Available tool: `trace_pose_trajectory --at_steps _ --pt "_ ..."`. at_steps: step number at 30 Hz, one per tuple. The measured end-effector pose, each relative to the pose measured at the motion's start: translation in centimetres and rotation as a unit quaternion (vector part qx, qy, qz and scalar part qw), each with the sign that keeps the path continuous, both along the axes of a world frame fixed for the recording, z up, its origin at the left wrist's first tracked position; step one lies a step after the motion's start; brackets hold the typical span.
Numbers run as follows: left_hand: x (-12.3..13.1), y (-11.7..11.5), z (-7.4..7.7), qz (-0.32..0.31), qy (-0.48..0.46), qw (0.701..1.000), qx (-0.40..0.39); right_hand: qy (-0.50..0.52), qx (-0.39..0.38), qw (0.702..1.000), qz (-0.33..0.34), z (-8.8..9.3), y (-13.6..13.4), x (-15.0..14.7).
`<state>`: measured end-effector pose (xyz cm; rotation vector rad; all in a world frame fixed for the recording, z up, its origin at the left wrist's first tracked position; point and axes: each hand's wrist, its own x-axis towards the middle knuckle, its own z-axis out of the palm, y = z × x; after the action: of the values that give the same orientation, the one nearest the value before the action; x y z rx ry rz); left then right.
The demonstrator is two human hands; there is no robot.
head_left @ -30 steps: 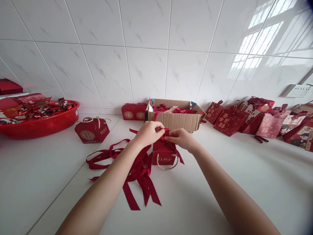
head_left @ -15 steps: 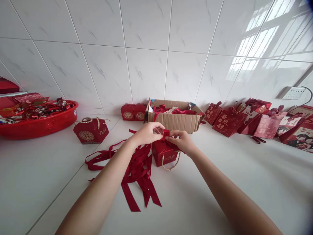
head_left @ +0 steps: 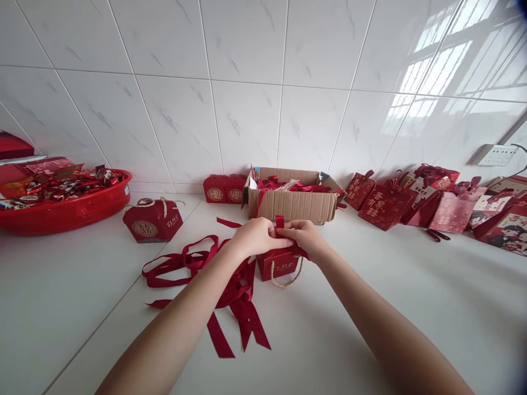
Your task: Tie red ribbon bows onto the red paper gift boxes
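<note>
One ribbon loop [head_left: 280, 221] is standing upright mid-frame between left hand [head_left: 255, 237] and right hand [head_left: 308, 237], whose fingers are pinching its base.

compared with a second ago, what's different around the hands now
The left hand has come down and rightward, closer to the right hand. A ribbon loop now stands up more clearly between them. The ribbon end that hung down the small red box's front has lifted. The cardboard box and candy basket stayed put.
</note>
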<state>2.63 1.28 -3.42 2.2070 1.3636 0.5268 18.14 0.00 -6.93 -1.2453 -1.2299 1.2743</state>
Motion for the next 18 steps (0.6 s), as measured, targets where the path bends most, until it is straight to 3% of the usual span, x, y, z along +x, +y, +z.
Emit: trace_pose_trajectory --at_steps 9,18 --pt "1.0 -2.0 0.8 0.044 0.094 0.99 0.092 -0.002 0.006 1.0 -0.021 0.2 -0.2 -0.1" --pt "1.1 -4.3 2.8 -0.009 0.172 0.977 0.127 0.01 0.019 1.0 -0.021 -0.5 0.2 0.0"
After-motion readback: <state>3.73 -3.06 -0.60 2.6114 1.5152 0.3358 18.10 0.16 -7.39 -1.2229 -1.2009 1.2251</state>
